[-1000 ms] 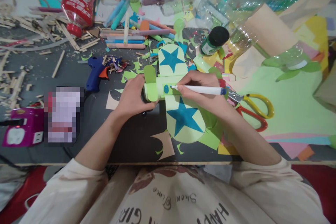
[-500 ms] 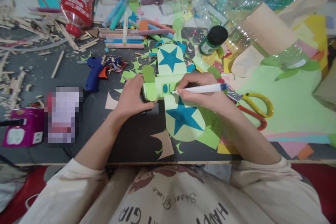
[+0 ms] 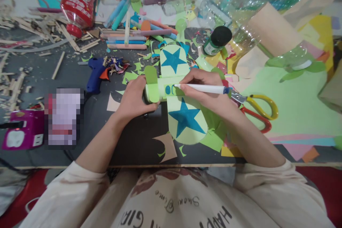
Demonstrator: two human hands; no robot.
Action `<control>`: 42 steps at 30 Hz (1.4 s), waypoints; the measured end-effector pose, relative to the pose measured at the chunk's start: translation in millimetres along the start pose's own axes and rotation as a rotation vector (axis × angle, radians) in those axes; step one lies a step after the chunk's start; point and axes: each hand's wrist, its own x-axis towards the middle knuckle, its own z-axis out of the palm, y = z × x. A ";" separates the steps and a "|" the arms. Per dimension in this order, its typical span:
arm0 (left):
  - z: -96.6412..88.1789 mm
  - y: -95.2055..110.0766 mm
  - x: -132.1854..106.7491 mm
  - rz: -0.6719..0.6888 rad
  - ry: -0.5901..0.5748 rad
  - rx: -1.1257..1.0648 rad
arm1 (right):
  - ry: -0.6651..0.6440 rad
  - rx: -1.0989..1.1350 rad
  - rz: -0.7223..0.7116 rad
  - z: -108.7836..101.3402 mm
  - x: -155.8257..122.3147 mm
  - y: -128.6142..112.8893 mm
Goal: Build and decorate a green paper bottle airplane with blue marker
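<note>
A light green paper plane (image 3: pixel 175 83) lies on the dark table (image 3: pixel 133 142), its two rounded wings each bearing a blue star (image 3: pixel 185 119). My left hand (image 3: pixel 135 98) grips the plane's tube body at its tail end. My right hand (image 3: pixel 207 91) holds a white marker (image 3: pixel 201 88) with a blue end, its tip touching the body beside a blue oval drawn there.
Yellow and red scissors (image 3: pixel 256 108) lie just right of my right hand. A blue glue gun (image 3: pixel 94 71), chalk sticks (image 3: pixel 128 37), a black-capped green bottle (image 3: pixel 217 41), clear plastic bottles, wooden sticks at left, a purple box (image 3: pixel 22 133) and coloured paper sheets at right surround the work.
The marker tip has moved back and forth on the plane's body, and a second blue mark has appeared beside the first oval. My left hand has stayed put.
</note>
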 end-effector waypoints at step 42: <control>-2.3 2.8 0.5 -0.029 -0.027 0.003 | 0.038 -0.014 -0.008 3.4 -1.1 2.3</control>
